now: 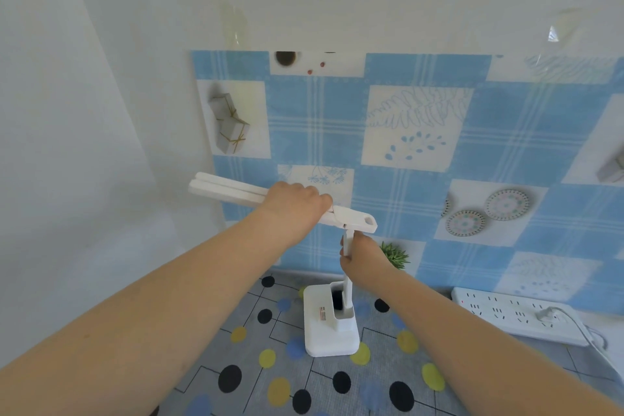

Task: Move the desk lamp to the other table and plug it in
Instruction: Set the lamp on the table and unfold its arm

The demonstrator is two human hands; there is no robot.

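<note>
The desk lamp (332, 321) stands upright on the desk (337, 388), its base straight ahead of me, near the wall. My left hand (293, 204) is clamped over the lamp head (236, 192), whose long axis runs leftward from the hinge. My right hand (363, 255) grips the vertical stem. The power strip (513, 314) lies to the right, nearer my right hand.

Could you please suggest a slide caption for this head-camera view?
Left hand on the white desk lamp head, right hand gripping its stem, power strip waiting at right.
</note>
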